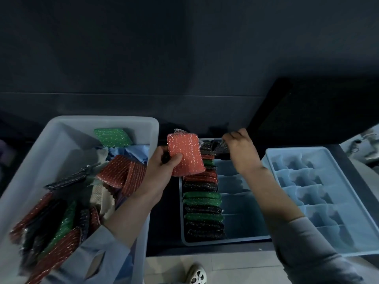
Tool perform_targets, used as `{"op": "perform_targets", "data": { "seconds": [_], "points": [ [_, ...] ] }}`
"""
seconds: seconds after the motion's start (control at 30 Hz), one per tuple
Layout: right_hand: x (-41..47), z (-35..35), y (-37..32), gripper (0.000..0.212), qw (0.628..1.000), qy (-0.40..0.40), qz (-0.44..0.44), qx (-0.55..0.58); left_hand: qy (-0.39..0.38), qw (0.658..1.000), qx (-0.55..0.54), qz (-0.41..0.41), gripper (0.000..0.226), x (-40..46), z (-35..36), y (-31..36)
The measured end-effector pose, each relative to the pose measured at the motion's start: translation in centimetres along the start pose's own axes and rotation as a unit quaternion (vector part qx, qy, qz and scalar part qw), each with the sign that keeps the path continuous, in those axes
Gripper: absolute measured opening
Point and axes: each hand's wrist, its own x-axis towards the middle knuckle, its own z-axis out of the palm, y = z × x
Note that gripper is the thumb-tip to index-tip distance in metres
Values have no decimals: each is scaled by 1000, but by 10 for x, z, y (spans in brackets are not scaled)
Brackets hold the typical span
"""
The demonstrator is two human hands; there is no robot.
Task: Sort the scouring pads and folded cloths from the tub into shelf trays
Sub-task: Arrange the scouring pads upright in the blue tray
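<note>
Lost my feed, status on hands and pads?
Left hand grips red pad. Right hand pinches dark pad over the pad tray. Nothing blocking.

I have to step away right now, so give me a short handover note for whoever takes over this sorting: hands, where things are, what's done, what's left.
Left hand grips a red scouring pad above the gap between tub and trays.
Right hand pinches a dark pad at the far end of the middle tray.
Done: the middle tray's left column holds a row of red, green and dark pads on edge; its right column looks unfilled.
Left: the tub still holds many pads and folded cloths; the right tray shows nothing in its compartments.
</note>
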Motion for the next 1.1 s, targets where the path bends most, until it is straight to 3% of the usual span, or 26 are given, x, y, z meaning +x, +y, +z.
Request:
{"op": "perform_targets", "data": {
  "seconds": [0.1,0.17,0.23,0.3,0.37,0.47,0.5,0.57,0.63,0.7,0.77,0.83,0.93,1.0,1.1],
  "points": [
    [3,4,-18,49,983,-153,-58,-80,0,1000,7,0,13,0,2,-1],
    [-2,12,-23,55,978,-189,-53,-67,-5,1000,12,1,14,1,2,-1],
    [-9,15,-22,58,993,-112,5,46,-15,1000,15,2,16,2,0,-1],
    [-17,9,-24,45,973,3,93,213,-28,1000,14,1,19,2,-1,-2],
    [-24,-9,-35,23,895,21,202,398,-40,999,1,-4,20,3,2,-2],
    [-32,-30,-62,28,667,-133,328,656,-66,998,-1,-12,23,3,14,-2],
    [-34,-32,-66,22,613,-146,334,701,-71,997,9,-11,25,3,17,-3],
    [-35,-36,-63,13,582,-107,344,729,-65,998,26,-3,30,3,20,-4],
    [-35,-38,-43,14,614,-3,370,698,-51,998,25,5,33,4,18,-3],
    [-33,-39,-12,26,712,93,356,599,-35,999,12,6,31,7,15,0],
    [-31,-41,11,27,838,100,283,456,-27,1000,6,6,26,7,11,2],
    [-27,-39,22,28,919,50,201,336,-21,1000,15,17,19,7,9,2],
    [-17,-37,15,30,966,12,110,232,-14,999,33,30,17,7,5,0],
    [-11,-41,10,31,975,31,48,216,-15,999,39,28,17,6,3,-1],
    [-1,-54,10,31,975,54,34,212,-15,999,38,31,15,6,0,1]
  ]
}}
